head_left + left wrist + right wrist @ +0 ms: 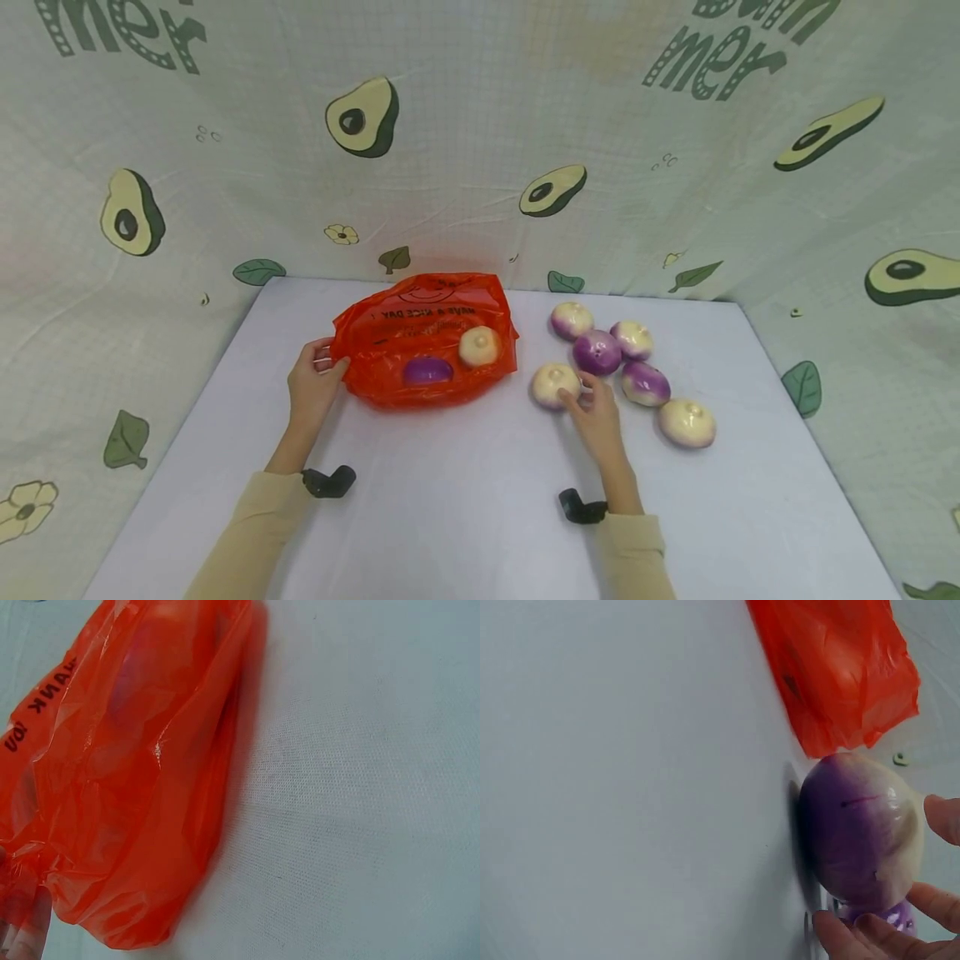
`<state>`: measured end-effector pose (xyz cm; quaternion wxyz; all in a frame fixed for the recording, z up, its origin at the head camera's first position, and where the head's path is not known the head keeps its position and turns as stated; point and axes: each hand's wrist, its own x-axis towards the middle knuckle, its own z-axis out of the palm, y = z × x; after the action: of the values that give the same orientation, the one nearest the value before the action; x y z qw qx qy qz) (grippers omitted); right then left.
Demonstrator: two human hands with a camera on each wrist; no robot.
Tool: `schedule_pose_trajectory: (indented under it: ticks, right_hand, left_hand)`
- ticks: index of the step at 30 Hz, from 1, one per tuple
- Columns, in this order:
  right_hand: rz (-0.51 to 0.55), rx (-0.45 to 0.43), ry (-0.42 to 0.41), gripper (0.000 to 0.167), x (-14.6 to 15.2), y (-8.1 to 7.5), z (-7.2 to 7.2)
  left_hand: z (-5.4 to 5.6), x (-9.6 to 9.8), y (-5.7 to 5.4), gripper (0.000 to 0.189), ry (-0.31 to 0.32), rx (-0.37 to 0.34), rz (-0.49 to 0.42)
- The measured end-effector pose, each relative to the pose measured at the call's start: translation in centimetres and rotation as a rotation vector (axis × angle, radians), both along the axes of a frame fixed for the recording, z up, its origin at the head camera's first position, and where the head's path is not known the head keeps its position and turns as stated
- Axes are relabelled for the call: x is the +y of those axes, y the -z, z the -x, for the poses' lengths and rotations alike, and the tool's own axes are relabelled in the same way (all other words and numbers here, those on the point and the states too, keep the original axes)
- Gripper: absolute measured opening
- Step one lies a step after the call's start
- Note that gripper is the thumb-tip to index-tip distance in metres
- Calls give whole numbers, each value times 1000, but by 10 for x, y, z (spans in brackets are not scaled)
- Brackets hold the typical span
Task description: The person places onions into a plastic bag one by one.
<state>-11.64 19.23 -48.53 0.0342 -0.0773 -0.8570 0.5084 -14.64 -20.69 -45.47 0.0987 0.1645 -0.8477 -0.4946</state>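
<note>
**Settle your right-hand grip on the near turnip (555, 386)**

The turnip sits between the red bag (390, 335) and the loose group, its pale top up and its purple side low. You have it in your right hand (602, 423), thumb on one side and fingers curled round the other; how firm that grasp is, you cannot tell from here. The step in hand looks like securing it, so bring thumb and fingertips to opposite sides at its widest part, since the glossy skin could well slip from a shallow hold. Give your fingers room on the right, where a purple turnip (597, 352) lies near enough to be nudged.

Your left hand (311, 387) pinches the bag's left edge. Hold that thin film lightly, or it may drag the white turnip (478, 347) and purple-skinned turnip (427, 371) showing in the bag.

Both forearms reach forward over the white table (450, 508). Your right hand bends leftward to the turnip from its right side; a small black wrist camera (582, 506) sits inward of that wrist.
</note>
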Motion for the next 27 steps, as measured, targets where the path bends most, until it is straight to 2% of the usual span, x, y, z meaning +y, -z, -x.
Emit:
schedule_pose_trajectory:
  ticks: [5, 11, 19, 27]
  right_hand:
    - [61, -31, 54, 68, -5, 8, 2]
    - [131, -80, 93, 70, -7, 15, 6]
    - [142, -119, 93, 73, -6, 13, 12]
    - [172, -117, 124, 75, -9, 13, 28]
  left_hand:
    - [0, 0, 0, 42, -5, -9, 3]
    - [0, 1, 1, 42, -4, -4, 0]
    - [0, 2, 0, 42, 2, 0, 0]
    - [1, 1, 0, 42, 11, 0, 13]
